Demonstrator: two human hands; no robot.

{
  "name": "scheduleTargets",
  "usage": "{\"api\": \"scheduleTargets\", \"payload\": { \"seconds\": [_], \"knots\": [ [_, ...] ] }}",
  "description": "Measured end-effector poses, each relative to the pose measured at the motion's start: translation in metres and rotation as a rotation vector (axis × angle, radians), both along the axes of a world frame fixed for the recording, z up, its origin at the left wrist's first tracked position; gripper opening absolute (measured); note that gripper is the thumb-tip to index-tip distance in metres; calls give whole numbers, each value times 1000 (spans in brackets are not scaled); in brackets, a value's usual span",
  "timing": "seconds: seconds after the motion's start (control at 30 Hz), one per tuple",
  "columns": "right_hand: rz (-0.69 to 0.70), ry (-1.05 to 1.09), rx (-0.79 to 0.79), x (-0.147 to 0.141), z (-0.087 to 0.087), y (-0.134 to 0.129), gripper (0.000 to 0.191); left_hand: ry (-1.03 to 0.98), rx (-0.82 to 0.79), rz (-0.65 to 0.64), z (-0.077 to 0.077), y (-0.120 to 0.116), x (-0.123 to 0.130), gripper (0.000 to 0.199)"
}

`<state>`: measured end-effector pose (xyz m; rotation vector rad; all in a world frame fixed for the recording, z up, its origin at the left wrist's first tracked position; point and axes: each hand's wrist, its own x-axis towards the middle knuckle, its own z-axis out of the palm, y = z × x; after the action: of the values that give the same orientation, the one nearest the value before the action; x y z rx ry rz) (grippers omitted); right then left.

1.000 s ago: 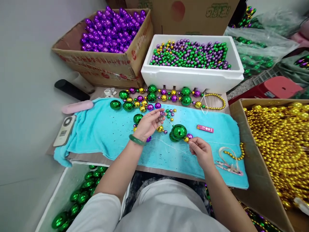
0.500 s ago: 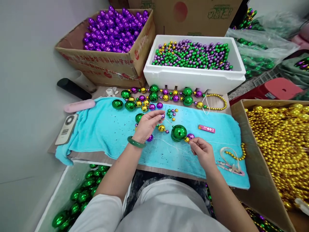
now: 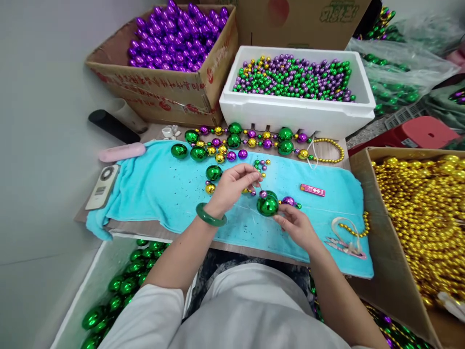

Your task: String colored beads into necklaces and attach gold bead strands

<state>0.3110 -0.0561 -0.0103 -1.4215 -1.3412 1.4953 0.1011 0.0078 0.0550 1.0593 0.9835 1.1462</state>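
Observation:
My left hand (image 3: 236, 186), with a green bangle (image 3: 210, 215) at its wrist, pinches a thin string just above a small purple bead (image 3: 263, 194). That bead rests against a large shiny green bead (image 3: 268, 205). Thumb and fingers of my right hand (image 3: 296, 225) close on the right side of the green bead. Beyond those fingers, a purple bead (image 3: 288, 200) and a small green bead (image 3: 298, 206) continue the strand. Partly behind my left hand lie another large green bead (image 3: 213, 173) and a gold bead (image 3: 210, 188).
A turquoise towel (image 3: 152, 194) covers the table. Finished-looking bead strands (image 3: 251, 142) lie at its back edge. Behind stand a carton of purple beads (image 3: 214, 87) and a white foam box (image 3: 294, 114). A carton of gold beads (image 3: 385, 232) is at right. Small scissors (image 3: 347, 248) lie right.
My left hand has moved right, bringing the small purple bead down to the large green bead. My right hand has shifted left from the smaller beads onto the large green bead.

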Motion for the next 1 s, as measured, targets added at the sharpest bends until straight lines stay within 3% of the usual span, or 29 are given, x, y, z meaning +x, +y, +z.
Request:
{"api": "scheduleTargets", "payload": {
  "seconds": [0.1, 0.17, 0.3, 0.43, 0.57, 0.67, 0.73, 0.8, 0.9, 1.0],
  "knots": [
    [-105, -123, 158, 2, 13, 5, 32, 26, 60, 25, 14, 0, 4, 12],
    [-121, -80, 202, -1, 25, 9, 29, 60, 104, 28, 23, 0, 8, 11],
    [-37, 73, 181, -16, 40, 13, 27, 115, 203, 20, 38, -2, 18, 10],
    [3, 114, 110, -22, 42, 18, 28, 142, 303, 73, 44, -1, 23, 10],
    [-24, 222, 88, -11, 40, 19, 26, 83, 332, 92, 30, 1, 20, 18],
    [-67, 367, 131, -4, 47, 12, 18, 111, 370, -187, 10, -9, 22, 39],
    [-87, 437, 160, -1, 57, 4, 13, 290, 443, -440, -4, -20, 28, 47],
    [-109, 481, 213, 0, 71, -2, 9, 542, 519, -584, -17, -31, 36, 39],
    [-185, 535, 320, 7, 96, -6, 9, 839, 520, -645, -30, -41, 40, 15],
    [-375, 513, 399, 21, 117, -1, 20, 1018, 503, -631, -37, -46, 28, 9]
  ]
}}
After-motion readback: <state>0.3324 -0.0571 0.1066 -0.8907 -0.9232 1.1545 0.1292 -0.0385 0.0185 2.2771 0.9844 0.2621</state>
